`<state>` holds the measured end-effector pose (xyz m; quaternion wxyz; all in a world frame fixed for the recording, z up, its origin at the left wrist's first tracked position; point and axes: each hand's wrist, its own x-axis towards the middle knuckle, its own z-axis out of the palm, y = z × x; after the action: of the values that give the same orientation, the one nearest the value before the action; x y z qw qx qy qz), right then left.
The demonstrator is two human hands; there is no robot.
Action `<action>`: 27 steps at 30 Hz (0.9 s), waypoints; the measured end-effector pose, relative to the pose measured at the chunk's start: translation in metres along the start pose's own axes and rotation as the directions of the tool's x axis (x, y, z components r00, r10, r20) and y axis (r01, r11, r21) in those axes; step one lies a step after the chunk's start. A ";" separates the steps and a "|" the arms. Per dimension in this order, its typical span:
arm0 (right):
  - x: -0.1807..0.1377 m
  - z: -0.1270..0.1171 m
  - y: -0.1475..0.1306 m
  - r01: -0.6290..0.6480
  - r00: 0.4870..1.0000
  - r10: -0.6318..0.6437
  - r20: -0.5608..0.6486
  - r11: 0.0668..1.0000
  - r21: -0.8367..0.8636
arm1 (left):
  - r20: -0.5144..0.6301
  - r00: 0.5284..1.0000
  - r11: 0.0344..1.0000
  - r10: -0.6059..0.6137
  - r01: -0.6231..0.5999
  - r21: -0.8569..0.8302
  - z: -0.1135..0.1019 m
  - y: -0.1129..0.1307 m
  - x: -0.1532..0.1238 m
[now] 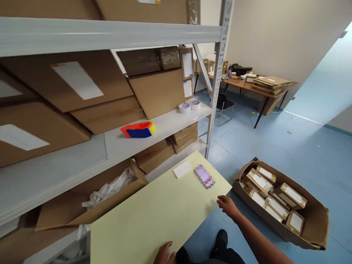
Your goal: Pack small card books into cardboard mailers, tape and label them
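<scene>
A large pale yellow board [154, 216] lies flat in front of me, jutting out from the shelving. My left hand [164, 253] rests on its near edge, fingers curled over the rim. My right hand [227, 205] touches the board's right edge with its fingers bent around it. On the board's far end lie a small white card [182, 169] and a pixelated pink item [204, 176].
A grey metal shelf rack [110, 35] on the left holds flat cardboard boxes, a red-blue-yellow tape roll [139, 129] and two white tape rolls [189, 106]. An open carton [310, 216] of small boxes lies on the blue floor. A wooden table [247, 85] with stacked cardboard stands behind.
</scene>
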<state>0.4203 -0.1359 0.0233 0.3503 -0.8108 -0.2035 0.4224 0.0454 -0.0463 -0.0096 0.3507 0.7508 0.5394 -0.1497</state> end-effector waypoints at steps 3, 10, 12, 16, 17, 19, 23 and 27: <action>-0.005 0.047 -0.033 0.109 0.994 -0.105 0.040 0.985 -0.136 | -0.105 0.994 1.000 -0.011 0.012 0.001 -0.023 -0.030 0.005; -0.012 0.149 -0.092 0.294 0.953 -0.226 0.202 0.853 -0.431 | -0.269 0.961 0.977 -0.061 0.112 0.182 -0.073 -0.077 0.024; -0.016 0.175 -0.099 0.321 0.943 -0.226 0.243 0.807 -0.495 | -0.267 0.956 0.956 -0.121 0.185 0.230 -0.073 -0.084 0.024; -0.023 0.216 -0.093 0.310 0.940 -0.091 0.330 0.635 -0.708 | -0.280 0.940 0.908 -0.195 0.281 0.310 -0.055 -0.087 0.019; -0.024 0.223 -0.089 0.311 0.938 -0.052 0.342 0.561 -0.767 | -0.287 0.936 0.897 -0.203 0.295 0.329 -0.050 -0.087 0.018; -0.023 0.234 -0.080 0.316 0.938 -0.013 0.345 0.436 -0.842 | -0.287 0.933 0.885 -0.216 0.311 0.347 -0.043 -0.086 0.017; -0.015 0.245 -0.070 0.322 0.939 -0.010 0.345 0.381 -0.867 | -0.254 0.937 0.891 -0.239 0.316 0.326 -0.044 -0.084 0.022; -0.009 0.247 -0.069 0.341 0.934 -0.017 0.358 0.350 -0.873 | -0.204 0.938 0.893 -0.281 0.334 0.302 -0.050 -0.083 0.026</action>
<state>0.2083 0.0027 -0.0191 -0.1530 -0.7680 -0.5411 0.3066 -0.0281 0.0205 -0.0201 0.1483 0.7132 0.6442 -0.2334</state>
